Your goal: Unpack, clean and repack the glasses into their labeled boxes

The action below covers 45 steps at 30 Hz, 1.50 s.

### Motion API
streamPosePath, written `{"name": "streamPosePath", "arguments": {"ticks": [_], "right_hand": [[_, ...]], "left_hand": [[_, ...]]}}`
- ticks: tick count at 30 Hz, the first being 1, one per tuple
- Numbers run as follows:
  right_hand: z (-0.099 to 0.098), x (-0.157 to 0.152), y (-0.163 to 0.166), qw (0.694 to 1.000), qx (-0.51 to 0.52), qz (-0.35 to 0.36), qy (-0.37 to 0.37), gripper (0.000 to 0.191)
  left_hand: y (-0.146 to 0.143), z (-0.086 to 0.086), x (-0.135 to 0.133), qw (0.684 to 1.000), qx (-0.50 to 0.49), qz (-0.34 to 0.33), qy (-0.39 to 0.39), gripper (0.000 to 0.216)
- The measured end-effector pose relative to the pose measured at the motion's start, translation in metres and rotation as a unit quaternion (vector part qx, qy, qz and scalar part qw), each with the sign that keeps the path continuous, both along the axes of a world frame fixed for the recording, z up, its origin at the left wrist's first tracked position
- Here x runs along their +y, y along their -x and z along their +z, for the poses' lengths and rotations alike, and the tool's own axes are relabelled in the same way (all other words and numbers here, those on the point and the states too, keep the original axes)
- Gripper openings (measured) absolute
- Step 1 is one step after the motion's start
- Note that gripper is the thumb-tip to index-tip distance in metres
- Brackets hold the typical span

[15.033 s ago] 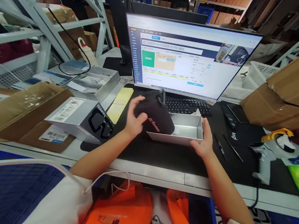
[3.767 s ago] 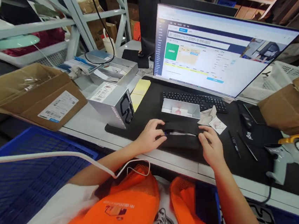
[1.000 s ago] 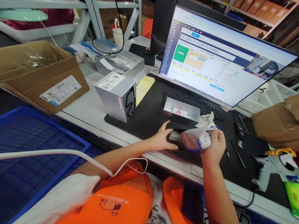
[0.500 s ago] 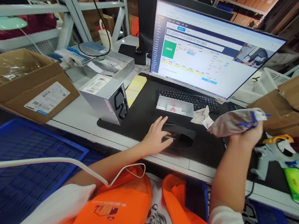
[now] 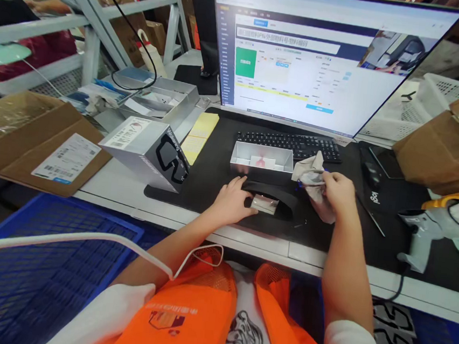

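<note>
My left hand (image 5: 232,202) grips the near left end of a black curved visor-like piece (image 5: 285,203), its thumb and fingers bent around it. A small clear packet (image 5: 265,204) lies at the middle of that piece. In my right hand (image 5: 339,190) is a grey drawstring pouch (image 5: 321,200), pinched near its mouth and hanging toward the desk. A pale crumpled cloth (image 5: 307,166) lies just behind it. An open silvery box tray (image 5: 261,167) stands behind the black piece, with a white card inside. To the left, a silver box (image 5: 145,156) is printed with a black frame.
A monitor (image 5: 286,91) and keyboard (image 5: 289,141) stand at the back. Yellow slips (image 5: 199,136) lie beside the silver box. A mouse (image 5: 371,175), thin rod (image 5: 373,215) and scanner (image 5: 426,239) are at right. Cardboard boxes (image 5: 65,164) flank the desk; a blue crate (image 5: 55,252) sits below left.
My right hand has brought the pouch left and down from its raised place, now holding it by the mouth. My left fingers have closed on the black piece. The view has shifted slightly.
</note>
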State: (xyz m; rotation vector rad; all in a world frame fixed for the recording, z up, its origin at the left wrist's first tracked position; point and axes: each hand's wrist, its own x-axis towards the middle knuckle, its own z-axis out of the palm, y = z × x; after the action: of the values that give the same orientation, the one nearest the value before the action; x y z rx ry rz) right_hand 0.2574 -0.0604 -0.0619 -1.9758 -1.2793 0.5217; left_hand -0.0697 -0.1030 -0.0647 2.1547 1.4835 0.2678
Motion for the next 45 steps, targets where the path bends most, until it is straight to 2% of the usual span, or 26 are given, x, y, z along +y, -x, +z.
{"name": "streamPosePath", "arguments": {"ticks": [2, 3, 6, 9, 12, 14, 17, 20, 22, 24, 27, 29, 30, 33, 36, 38, 40, 43, 45], "right_hand": [[0.000, -0.003, 0.015, 0.995, -0.086, 0.022, 0.049, 0.035], [0.001, -0.005, 0.024, 0.992, -0.113, 0.020, 0.047, 0.038], [0.007, -0.014, 0.050, 0.990, -0.131, 0.031, -0.044, 0.047], [0.012, -0.027, 0.074, 0.972, -0.109, 0.128, -0.166, 0.034], [0.015, -0.038, 0.090, 0.945, -0.104, 0.230, -0.209, 0.023], [0.017, -0.042, 0.095, 0.932, -0.102, 0.274, -0.214, 0.021], [0.019, -0.044, 0.094, 0.908, -0.087, 0.342, -0.224, 0.021], [0.017, -0.042, 0.093, 0.886, -0.076, 0.389, -0.241, 0.024], [0.013, -0.039, 0.093, 0.889, -0.088, 0.384, -0.233, 0.025], [0.009, -0.033, 0.093, 0.902, -0.105, 0.364, -0.204, 0.024], [0.009, -0.026, 0.093, 0.929, -0.065, 0.309, -0.195, 0.028], [0.015, -0.023, 0.094, 0.937, 0.025, 0.282, -0.206, 0.034], [0.019, -0.022, 0.095, 0.936, 0.075, 0.280, -0.201, 0.038], [0.030, -0.019, 0.102, 0.933, 0.184, 0.267, -0.154, 0.045], [0.032, -0.017, 0.108, 0.935, 0.237, 0.210, -0.161, 0.050], [0.029, -0.015, 0.109, 0.930, 0.254, 0.206, -0.169, 0.053], [0.023, -0.015, 0.106, 0.932, 0.255, 0.198, -0.165, 0.056], [0.015, -0.016, 0.101, 0.941, 0.253, 0.153, -0.163, 0.059], [0.011, -0.017, 0.099, 0.944, 0.257, 0.140, -0.153, 0.059]], "left_hand": [[-0.001, -0.002, 0.005, 0.999, -0.033, -0.003, 0.038, 0.035], [-0.001, -0.004, 0.006, 0.998, -0.044, -0.003, 0.045, 0.032], [-0.003, -0.009, 0.005, 0.999, -0.044, 0.005, 0.029, 0.021], [-0.003, -0.012, 0.002, 0.998, -0.058, -0.002, -0.003, 0.011], [-0.001, -0.013, 0.000, 0.994, -0.101, -0.023, -0.034, 0.012], [0.002, -0.010, -0.001, 0.988, -0.120, -0.057, -0.075, 0.013], [0.008, 0.000, -0.001, 0.967, -0.150, -0.146, -0.147, 0.013], [0.013, 0.012, -0.001, 0.941, -0.202, -0.206, -0.175, 0.010], [0.015, 0.019, 0.002, 0.928, -0.254, -0.206, -0.178, 0.011], [0.015, 0.024, 0.009, 0.915, -0.323, -0.169, -0.175, 0.013], [0.009, 0.031, 0.028, 0.890, -0.440, -0.042, -0.115, 0.011], [-0.002, 0.037, 0.044, 0.866, -0.497, 0.044, -0.041, 0.009], [-0.009, 0.040, 0.052, 0.854, -0.517, 0.066, -0.008, 0.010], [-0.033, 0.051, 0.070, 0.829, -0.555, 0.047, 0.048, 0.015], [-0.051, 0.057, 0.079, 0.812, -0.574, -0.007, 0.102, 0.029], [-0.056, 0.055, 0.083, 0.821, -0.548, -0.059, 0.148, 0.039], [-0.057, 0.050, 0.086, 0.847, -0.492, -0.098, 0.175, 0.046], [-0.054, 0.039, 0.091, 0.889, -0.421, -0.081, 0.158, 0.053], [-0.052, 0.033, 0.093, 0.906, -0.391, -0.072, 0.145, 0.055]]}}
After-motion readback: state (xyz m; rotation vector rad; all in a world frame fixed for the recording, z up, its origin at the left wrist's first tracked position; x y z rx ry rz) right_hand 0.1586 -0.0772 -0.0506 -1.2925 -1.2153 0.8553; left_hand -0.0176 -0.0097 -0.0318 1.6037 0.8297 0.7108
